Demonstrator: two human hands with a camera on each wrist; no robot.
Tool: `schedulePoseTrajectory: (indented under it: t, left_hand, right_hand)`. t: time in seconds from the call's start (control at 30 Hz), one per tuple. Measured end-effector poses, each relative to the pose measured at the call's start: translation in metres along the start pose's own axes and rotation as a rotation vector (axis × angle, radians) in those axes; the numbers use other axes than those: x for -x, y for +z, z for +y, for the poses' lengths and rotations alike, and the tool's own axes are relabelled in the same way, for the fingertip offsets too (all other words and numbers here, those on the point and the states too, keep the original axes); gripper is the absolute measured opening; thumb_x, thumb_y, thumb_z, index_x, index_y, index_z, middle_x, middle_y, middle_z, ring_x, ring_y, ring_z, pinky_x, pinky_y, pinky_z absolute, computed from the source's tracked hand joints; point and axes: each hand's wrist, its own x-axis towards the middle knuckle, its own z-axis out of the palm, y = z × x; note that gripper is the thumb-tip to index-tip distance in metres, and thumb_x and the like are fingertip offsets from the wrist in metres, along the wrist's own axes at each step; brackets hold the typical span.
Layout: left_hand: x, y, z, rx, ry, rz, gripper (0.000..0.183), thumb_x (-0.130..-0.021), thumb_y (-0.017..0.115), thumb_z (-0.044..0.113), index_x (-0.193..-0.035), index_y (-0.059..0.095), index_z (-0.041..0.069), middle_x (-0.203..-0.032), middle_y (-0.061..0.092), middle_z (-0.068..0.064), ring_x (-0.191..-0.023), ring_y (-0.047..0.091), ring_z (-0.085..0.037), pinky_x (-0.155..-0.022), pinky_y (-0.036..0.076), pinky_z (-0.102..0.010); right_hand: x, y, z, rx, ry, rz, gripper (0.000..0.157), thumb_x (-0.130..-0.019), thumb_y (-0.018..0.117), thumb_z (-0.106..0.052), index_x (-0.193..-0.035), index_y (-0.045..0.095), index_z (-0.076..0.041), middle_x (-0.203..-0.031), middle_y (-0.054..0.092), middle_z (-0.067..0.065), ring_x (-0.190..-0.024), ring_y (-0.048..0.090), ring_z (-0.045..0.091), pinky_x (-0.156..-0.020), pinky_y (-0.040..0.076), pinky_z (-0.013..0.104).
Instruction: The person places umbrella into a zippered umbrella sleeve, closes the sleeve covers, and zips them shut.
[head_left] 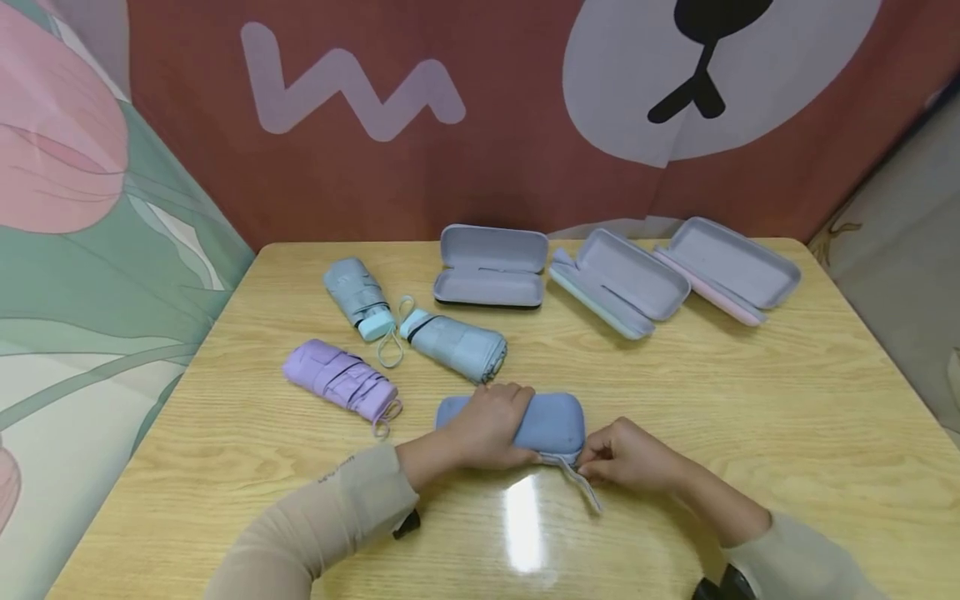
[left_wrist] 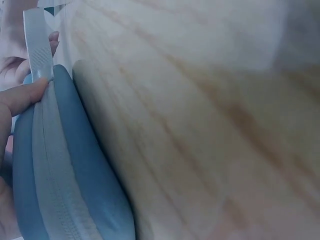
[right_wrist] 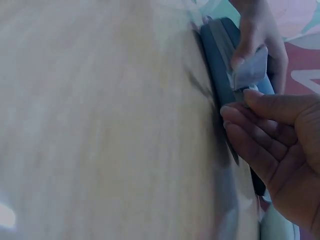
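A blue zippered case (head_left: 555,421) lies closed near the front middle of the table. My left hand (head_left: 487,429) grips it from above, the thumb along its front edge by the zipper. A grey strap (left_wrist: 38,42) sticks out from the zipper side, close to the left thumb in the left wrist view. At the case's front right corner, my right hand (head_left: 630,457) pinches the zipper end between thumb and finger. The pinched part is mostly hidden by the fingertips (right_wrist: 252,95) in the right wrist view.
Two blue-grey folded umbrellas (head_left: 457,343) and a purple folded umbrella (head_left: 341,379) lie to the left. Along the back, a grey-lined hard case (head_left: 491,287) stands open beside a mint case (head_left: 633,275) and a pink case (head_left: 735,262), also opened. A printed wall hanging (head_left: 517,167) rises behind the table.
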Motion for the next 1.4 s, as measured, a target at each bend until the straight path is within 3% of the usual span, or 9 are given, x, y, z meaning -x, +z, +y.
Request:
schedulePoseTrajectory:
  t: [0.2, 0.4, 0.63, 0.83, 1.0, 1.4]
  left_hand:
    - [0.003, -0.001, 0.001, 0.001, 0.01, -0.024, 0.079, -0.068, 0.062, 0.053, -0.121, 0.042, -0.002, -0.108, 0.052, -0.011, -0.096, 0.049, -0.022, -0.078, 0.038, -0.04]
    - [0.01, -0.001, 0.002, 0.0, 0.025, -0.044, 0.081, -0.066, 0.062, 0.056, -0.122, 0.042, 0.0, -0.111, 0.051, -0.01, -0.098, 0.048, -0.021, -0.077, 0.04, -0.038]
    - [0.016, -0.001, -0.001, -0.007, 0.056, -0.057, 0.086, -0.065, 0.061, 0.059, -0.125, 0.04, 0.002, -0.115, 0.049, -0.009, -0.101, 0.047, -0.021, -0.077, 0.039, -0.036]
    - [0.018, -0.005, -0.011, 0.096, 0.075, -0.111, 0.081, -0.072, 0.053, 0.061, -0.129, 0.038, 0.006, -0.12, 0.045, -0.006, -0.108, 0.043, -0.018, -0.085, 0.036, -0.034]
    - [0.018, -0.011, -0.024, 0.128, 0.119, -0.105, 0.068, -0.077, 0.052, 0.054, -0.125, 0.044, 0.006, -0.118, 0.047, -0.007, -0.108, 0.043, -0.018, -0.09, 0.033, -0.032]
    - [0.012, -0.031, -0.066, 0.092, 0.059, 0.014, 0.067, -0.076, 0.063, 0.038, -0.128, 0.039, 0.004, -0.13, 0.035, -0.013, -0.121, 0.028, -0.025, -0.098, 0.02, -0.039]
  right_hand:
    - [0.001, 0.01, -0.004, 0.068, -0.019, 0.024, 0.01, -0.078, 0.063, -0.011, -0.068, 0.065, -0.012, -0.06, 0.057, -0.009, -0.052, 0.044, -0.003, -0.043, 0.04, 0.018]
    - [0.002, 0.007, -0.01, 0.157, -0.093, -0.05, 0.008, -0.078, 0.062, -0.01, -0.071, 0.064, -0.014, -0.065, 0.057, -0.012, -0.054, 0.045, -0.005, -0.045, 0.043, 0.018]
    - [0.001, -0.015, -0.01, 0.051, 0.002, -0.142, 0.006, -0.079, 0.062, -0.015, -0.079, 0.064, -0.009, -0.076, 0.061, -0.005, -0.068, 0.057, 0.006, -0.06, 0.048, 0.023]
    - [-0.011, -0.037, -0.001, -0.03, 0.012, -0.064, 0.021, -0.082, 0.059, -0.014, -0.095, 0.059, 0.002, -0.088, 0.061, 0.008, -0.079, 0.059, 0.017, -0.069, 0.048, 0.027]
    - [-0.028, -0.046, 0.01, 0.012, 0.027, 0.017, 0.026, -0.082, 0.058, -0.014, -0.1, 0.057, 0.005, -0.091, 0.061, 0.011, -0.084, 0.058, 0.017, -0.072, 0.046, 0.027]
    - [-0.079, -0.079, 0.01, 0.166, 0.061, 0.19, 0.033, -0.082, 0.058, -0.009, -0.109, 0.052, 0.008, -0.102, 0.056, 0.019, -0.092, 0.053, 0.029, -0.077, 0.043, 0.039]
